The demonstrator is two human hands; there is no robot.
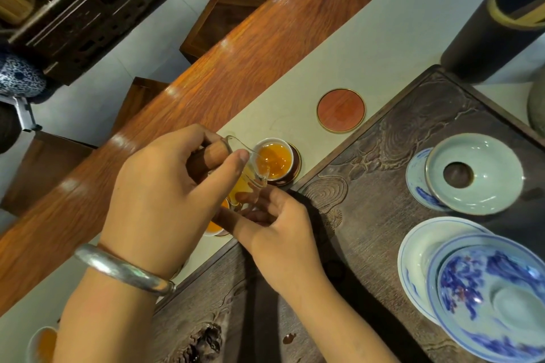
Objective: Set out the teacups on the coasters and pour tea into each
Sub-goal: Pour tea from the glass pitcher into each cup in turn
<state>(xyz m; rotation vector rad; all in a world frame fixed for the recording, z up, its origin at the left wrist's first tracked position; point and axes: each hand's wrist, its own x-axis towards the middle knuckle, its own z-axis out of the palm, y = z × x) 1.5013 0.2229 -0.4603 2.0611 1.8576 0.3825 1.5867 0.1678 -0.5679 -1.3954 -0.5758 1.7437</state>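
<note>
My left hand grips the wooden handle of a glass pitcher and tilts it, its spout over a white teacup. That cup holds amber tea and stands on a round coaster. My right hand lies under the pitcher with fingers touching its base. A second teacup with tea is mostly hidden beneath my hands. A third teacup with tea shows at the lower left. One red coaster with a gold rim lies bare farther along the pale runner.
A dark carved tea tray fills the right. On it stand a pale green strainer bowl and a blue-and-white lidded bowl on a saucer. A dark cylindrical holder stands at the far right. Wooden stools are beyond the table.
</note>
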